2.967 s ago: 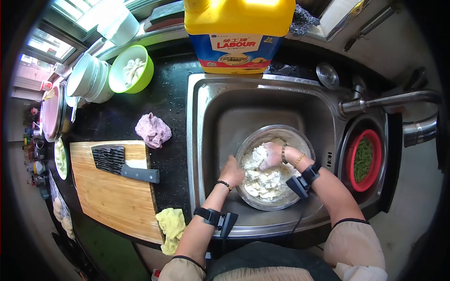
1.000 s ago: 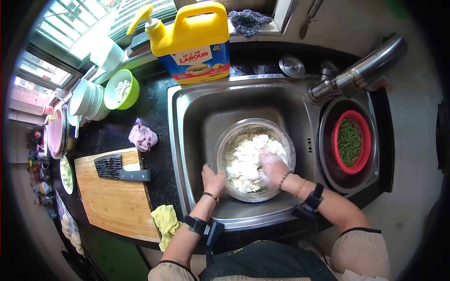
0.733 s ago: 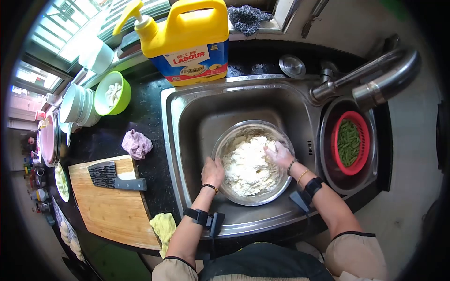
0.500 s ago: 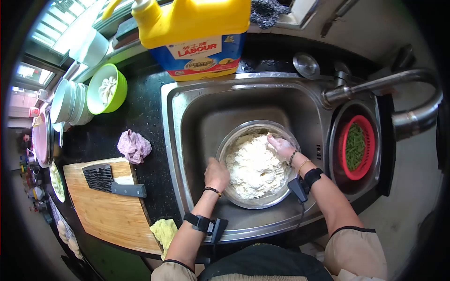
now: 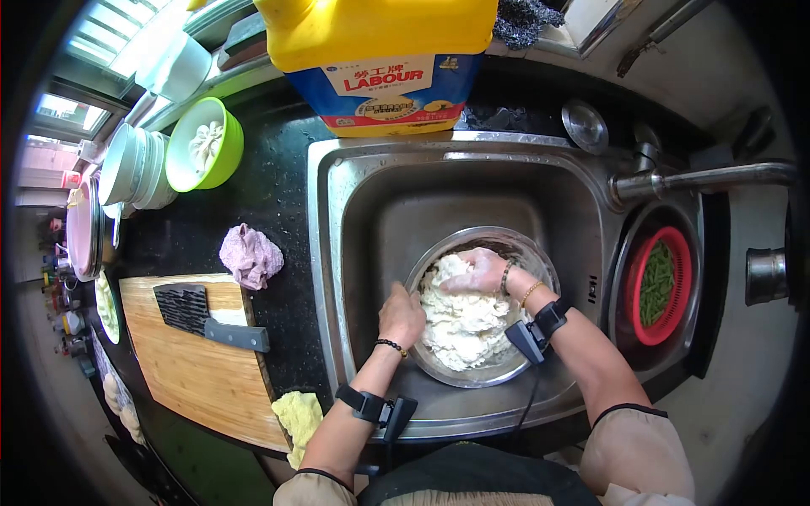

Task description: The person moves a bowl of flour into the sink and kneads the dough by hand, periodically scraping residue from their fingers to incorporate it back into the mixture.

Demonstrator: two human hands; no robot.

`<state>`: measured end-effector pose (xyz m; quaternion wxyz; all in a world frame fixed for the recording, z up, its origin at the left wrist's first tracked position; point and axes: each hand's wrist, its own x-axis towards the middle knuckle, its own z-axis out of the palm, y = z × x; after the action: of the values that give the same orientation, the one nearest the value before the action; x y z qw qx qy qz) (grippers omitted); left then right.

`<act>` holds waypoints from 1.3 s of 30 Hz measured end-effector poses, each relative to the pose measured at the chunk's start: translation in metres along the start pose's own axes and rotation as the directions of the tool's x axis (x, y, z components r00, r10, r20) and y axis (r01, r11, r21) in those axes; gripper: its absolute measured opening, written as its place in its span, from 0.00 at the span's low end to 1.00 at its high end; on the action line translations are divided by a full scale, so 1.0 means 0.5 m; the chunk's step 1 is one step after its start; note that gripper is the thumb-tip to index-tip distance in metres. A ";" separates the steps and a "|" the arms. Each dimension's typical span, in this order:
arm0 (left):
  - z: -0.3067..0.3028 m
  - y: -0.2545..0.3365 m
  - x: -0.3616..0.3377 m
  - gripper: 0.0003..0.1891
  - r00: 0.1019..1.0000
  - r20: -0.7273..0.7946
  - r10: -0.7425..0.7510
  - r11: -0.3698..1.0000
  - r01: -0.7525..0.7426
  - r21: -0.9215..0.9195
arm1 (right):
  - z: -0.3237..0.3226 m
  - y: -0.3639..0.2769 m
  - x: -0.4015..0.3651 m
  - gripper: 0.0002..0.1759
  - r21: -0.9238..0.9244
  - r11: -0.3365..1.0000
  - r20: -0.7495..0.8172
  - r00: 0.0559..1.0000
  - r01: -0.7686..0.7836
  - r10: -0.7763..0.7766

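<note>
A round metal bowl point(image 5: 542, 253) stands in the steel sink point(image 5: 405, 181), holding a lumpy mass of white dough point(image 5: 468, 329). My left hand point(image 5: 401, 318) grips the left rim of the bowl, with its fingers bent over the edge. Inside the bowl, my right hand point(image 5: 479, 271) presses on the upper part of the dough with curled fingers, which are dusted white and partly sunk in it. Both wrists wear beads and black straps with small devices.
Left of the sink lie a purple cloth point(image 5: 251, 256), a cutting board point(image 5: 194, 379) with a cleaver point(image 5: 236, 335), and a yellow cloth point(image 5: 298, 422). A green bowl point(image 5: 228, 152) and a yellow jug point(image 5: 380, 34) stand behind. Right are a faucet point(image 5: 700, 179) and a red basket point(image 5: 682, 291) of green beans.
My right hand has moved left from the bowl's upper right side onto the top of the dough. The whole view has shifted slightly; my left hand stays at the rim.
</note>
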<state>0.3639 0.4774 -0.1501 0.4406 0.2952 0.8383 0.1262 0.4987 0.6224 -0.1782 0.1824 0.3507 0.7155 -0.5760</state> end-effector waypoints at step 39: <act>0.011 -0.008 -0.002 0.13 0.999 -0.028 -0.026 0.997 0.024 -0.067 | 0.148 -0.025 -0.028 0.14 -0.876 0.475 0.025 0.991 0.085 -0.130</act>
<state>0.3675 0.4735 -0.1546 0.4394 0.2681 0.8436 0.1531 0.4890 0.5467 -0.1801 0.2828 0.1763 0.9332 -0.1340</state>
